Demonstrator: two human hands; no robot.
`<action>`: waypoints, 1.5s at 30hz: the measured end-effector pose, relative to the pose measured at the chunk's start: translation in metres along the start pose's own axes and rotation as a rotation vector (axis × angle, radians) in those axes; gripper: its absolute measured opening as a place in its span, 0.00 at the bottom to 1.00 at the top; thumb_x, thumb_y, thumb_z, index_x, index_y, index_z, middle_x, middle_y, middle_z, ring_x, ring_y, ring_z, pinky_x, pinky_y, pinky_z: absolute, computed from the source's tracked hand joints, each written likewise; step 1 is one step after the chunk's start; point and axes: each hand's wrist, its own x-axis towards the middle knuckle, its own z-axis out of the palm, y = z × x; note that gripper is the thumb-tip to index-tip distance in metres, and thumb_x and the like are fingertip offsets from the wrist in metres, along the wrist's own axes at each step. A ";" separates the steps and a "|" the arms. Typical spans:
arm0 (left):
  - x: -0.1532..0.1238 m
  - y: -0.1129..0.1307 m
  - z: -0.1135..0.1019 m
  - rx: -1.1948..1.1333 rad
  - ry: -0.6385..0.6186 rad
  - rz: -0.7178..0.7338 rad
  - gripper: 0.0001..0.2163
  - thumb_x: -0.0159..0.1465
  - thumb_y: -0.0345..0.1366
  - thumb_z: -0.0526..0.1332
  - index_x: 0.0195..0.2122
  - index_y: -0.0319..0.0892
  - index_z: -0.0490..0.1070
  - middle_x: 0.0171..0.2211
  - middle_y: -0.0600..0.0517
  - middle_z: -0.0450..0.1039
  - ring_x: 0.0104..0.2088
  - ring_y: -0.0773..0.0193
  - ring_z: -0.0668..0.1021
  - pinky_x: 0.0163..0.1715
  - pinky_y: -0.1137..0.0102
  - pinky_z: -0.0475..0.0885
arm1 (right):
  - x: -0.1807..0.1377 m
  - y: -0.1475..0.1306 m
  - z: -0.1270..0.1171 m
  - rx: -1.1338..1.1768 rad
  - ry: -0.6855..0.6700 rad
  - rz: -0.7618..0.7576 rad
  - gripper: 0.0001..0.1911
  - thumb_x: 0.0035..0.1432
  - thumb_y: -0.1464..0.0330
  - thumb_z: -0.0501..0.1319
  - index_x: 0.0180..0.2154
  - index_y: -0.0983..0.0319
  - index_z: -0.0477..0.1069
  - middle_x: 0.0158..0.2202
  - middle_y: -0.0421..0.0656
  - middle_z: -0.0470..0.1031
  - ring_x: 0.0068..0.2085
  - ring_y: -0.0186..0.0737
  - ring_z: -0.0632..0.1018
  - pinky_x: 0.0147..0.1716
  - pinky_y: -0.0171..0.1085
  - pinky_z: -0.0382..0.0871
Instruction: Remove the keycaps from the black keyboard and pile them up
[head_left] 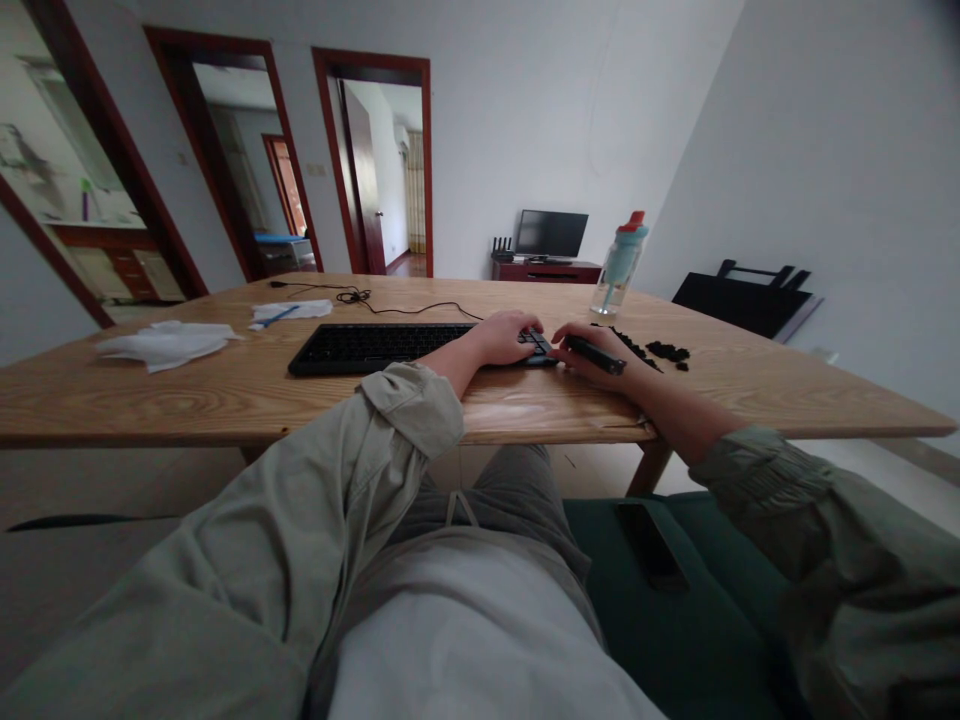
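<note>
Keyboard (375, 345), one, black and corded, lying flat on a pale wooden table (225, 400) in front of a seated person, its cable trailing behind it toward the far left. One slim black-handled tool (596, 355), its exact kind unclear, is held in the right hand (606, 343). Two white sheets, cloth or paper, lie left of the keyboard: a nearer one (169, 343) and a farther one (296, 310), with one thin blue item on the farther. One clear bottle with a red top (619, 265) stands upright beyond the right hand. Small black pieces (667, 351), too small to count, are scattered beside that hand.

Both forearms reach forward over the table edge, loose green-grey sleeves pushed up. The left hand (504, 338) is palm down across the keyboard's right end, fingers bent; whether it grips cannot be told. The right hand is closed around the tool, fingertips at the keyboard's right edge. The hands are near each other but apart. One dark phone (651, 545) lies on the green seat.
</note>
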 end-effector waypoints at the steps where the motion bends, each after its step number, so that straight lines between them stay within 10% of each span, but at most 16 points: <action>1: 0.001 0.001 0.000 -0.013 0.054 0.008 0.18 0.59 0.33 0.61 0.51 0.40 0.76 0.47 0.46 0.79 0.47 0.59 0.79 0.50 0.66 0.73 | 0.000 0.001 0.000 0.008 0.009 -0.001 0.16 0.62 0.55 0.61 0.42 0.60 0.74 0.34 0.46 0.79 0.31 0.40 0.75 0.32 0.37 0.67; 6: 0.006 0.008 0.002 -0.052 0.195 0.072 0.14 0.60 0.33 0.61 0.48 0.40 0.75 0.45 0.47 0.78 0.42 0.61 0.79 0.45 0.67 0.74 | 0.002 0.007 0.004 0.046 0.031 -0.027 0.19 0.60 0.51 0.63 0.42 0.60 0.73 0.34 0.45 0.78 0.31 0.39 0.74 0.32 0.37 0.67; 24: 0.010 0.020 -0.001 0.179 -0.112 0.150 0.12 0.66 0.34 0.58 0.43 0.45 0.82 0.42 0.48 0.82 0.44 0.60 0.81 0.45 0.69 0.71 | 0.004 0.012 0.003 0.252 -0.043 0.118 0.24 0.55 0.55 0.66 0.52 0.56 0.71 0.28 0.39 0.76 0.27 0.38 0.74 0.26 0.35 0.69; 38: 0.009 0.024 -0.002 0.252 -0.071 0.035 0.11 0.66 0.37 0.58 0.40 0.42 0.80 0.41 0.46 0.82 0.41 0.58 0.81 0.42 0.68 0.71 | 0.004 -0.023 0.001 -0.018 0.234 -0.003 0.17 0.64 0.56 0.59 0.46 0.60 0.76 0.41 0.48 0.81 0.41 0.46 0.80 0.43 0.42 0.73; 45: 0.007 0.028 -0.001 0.193 -0.055 0.003 0.10 0.64 0.36 0.59 0.39 0.43 0.80 0.38 0.47 0.81 0.37 0.58 0.80 0.37 0.68 0.70 | 0.009 -0.006 0.007 0.219 0.189 0.149 0.24 0.61 0.50 0.62 0.49 0.61 0.74 0.35 0.45 0.78 0.28 0.39 0.79 0.28 0.37 0.75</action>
